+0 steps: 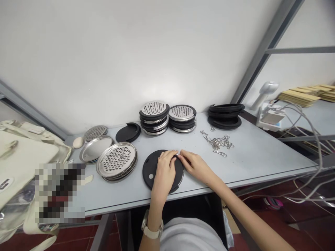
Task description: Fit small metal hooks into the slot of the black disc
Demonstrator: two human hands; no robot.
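Two bare hands work on a round, matte black plastic disc (148, 167) lying near the front edge of a smooth, pale grey surface (251, 153). The left hand (164, 167) spreads over the disc; whether its grip closes on the rim I cannot tell. The right hand (192, 164) has a narrow grip, fingertips pinched on a small, shiny metal piece (177, 154) at the disc's far rim. That piece could slip — it is tiny and looks slick — or fingertips could be nicked if the silver edge is sharp. The disc might also skid if the left hand pressed unevenly.

To the right lies a loose heap of bent, silvery wire clips (218, 143), easily tangled. To the left sit stacked round, silver metal plates (117, 161), the top one punched with rough, grater-like holes.
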